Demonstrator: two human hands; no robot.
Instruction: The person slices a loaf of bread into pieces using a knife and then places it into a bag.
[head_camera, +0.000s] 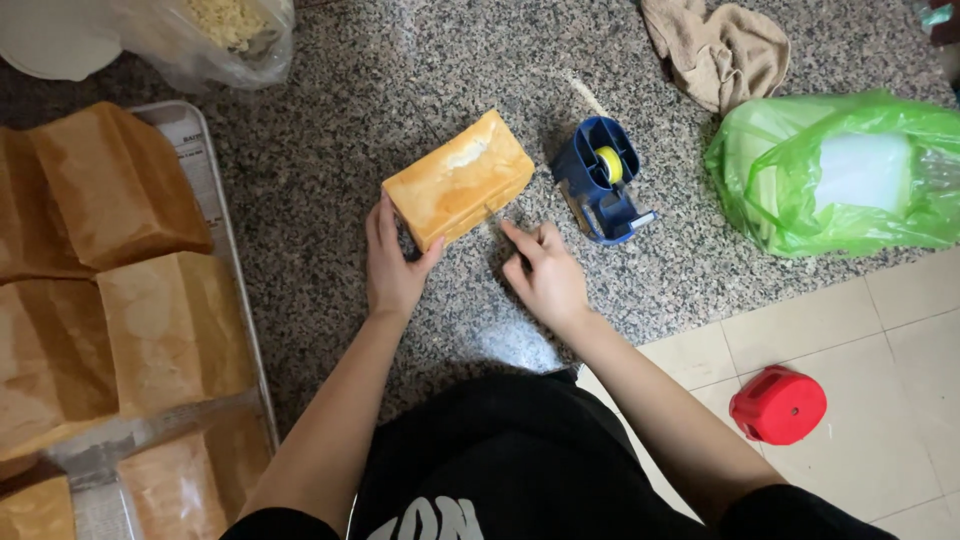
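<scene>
Bracing loaf (458, 180) ends, seemingly, with hands (392, 262).

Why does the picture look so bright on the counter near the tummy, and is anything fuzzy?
In the head view, a pale glare patch sits on the speckled counter below the right hand. The wrapped loaf, touched by the left hand, looks sharp. The blue tape dispenser throws a soft, dark shadow. Loaves on the tray shine a little through plastic.
</scene>
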